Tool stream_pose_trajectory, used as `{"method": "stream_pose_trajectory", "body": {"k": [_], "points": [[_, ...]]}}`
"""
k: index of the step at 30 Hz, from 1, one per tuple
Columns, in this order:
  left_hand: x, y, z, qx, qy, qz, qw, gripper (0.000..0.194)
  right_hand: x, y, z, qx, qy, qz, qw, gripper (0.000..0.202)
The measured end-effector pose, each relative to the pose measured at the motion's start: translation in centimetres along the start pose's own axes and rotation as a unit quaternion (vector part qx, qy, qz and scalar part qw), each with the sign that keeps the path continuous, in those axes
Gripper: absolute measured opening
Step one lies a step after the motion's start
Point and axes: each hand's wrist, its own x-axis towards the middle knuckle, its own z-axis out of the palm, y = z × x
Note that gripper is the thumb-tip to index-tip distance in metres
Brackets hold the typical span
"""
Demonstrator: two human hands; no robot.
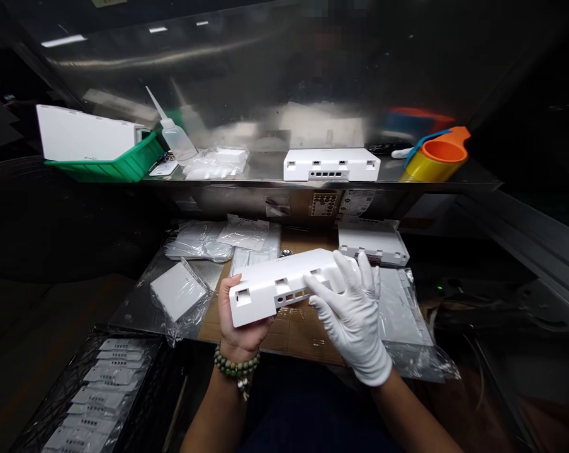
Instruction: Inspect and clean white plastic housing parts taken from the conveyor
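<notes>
Shiny metal panel, dark floor

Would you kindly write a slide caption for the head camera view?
A bare left hand holds a white housing over cardboard, with the gloved right hand near its ports.

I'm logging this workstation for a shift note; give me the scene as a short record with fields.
Held item: white device with a row of ports
Left: bare left hand grips one end
Right: gloved right hand touches the device, fingers spread
Shelf level: shelf bearing green bin, squeeze bottle, second white device
Below: cardboard sheet, plastic-wrapped white panels
Lower left: row of white parts
</notes>
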Motion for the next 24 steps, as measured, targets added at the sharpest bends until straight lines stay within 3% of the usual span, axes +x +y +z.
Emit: {"method": "stream_pose_trajectory", "body": {"k": [6,10,13,14,15,16,17,19,22,24], "points": [[-0.2,-0.1,-0.5,0.011,0.008,0.018,1.0,0.024,0.6,-0.5,0.3,-0.008,0.024,0.017,1.0,0.042],[-0.3,0.7,-0.9,0.008,0.027,0.014,1.0,0.023,0.8,0.1,0.0,0.05,0.047,0.012,0.998,0.039],[-0.7,2.0,-1.3,-0.006,0.037,0.063,0.997,0.022,1.0,3.0,1.4,0.094,0.137,0.106,0.98,0.037],[-1.0,2.4,-1.5,-0.01,0.041,0.091,0.995,0.022,1.0,4.3,2.6,0.089,0.135,0.152,0.975,0.037],[-1.3,2.9,-1.8,-0.015,0.044,0.116,0.992,0.023,1.1,5.6,4.2,0.073,0.1,0.193,0.974,0.036],[-1.6,3.4,-2.1,-0.019,0.044,0.136,0.99,0.024,1.0,6.7,6.2,0.041,0.009,0.219,0.975,0.037],[-1.9,3.8,-2.5,-0.024,0.047,0.152,0.987,0.024,0.9,7.5,8.5,-0.005,-0.134,0.222,0.966,0.038],[-2.4,4.5,-3.5,-0.037,0.057,0.181,0.981,0.025,0.5,8.3,13.6,-0.03,-0.26,0.211,0.942,0.027],[-3.4,5.7,-5.3,-0.053,0.076,0.232,0.968,0.027,-0.6,7.8,20.1,-0.075,-0.33,0.204,0.919,0.023],[-4.1,6.5,-6.6,-0.052,0.077,0.258,0.962,0.028,-1.3,7.4,22.8,-0.1,-0.35,0.199,0.91,0.031]]}}
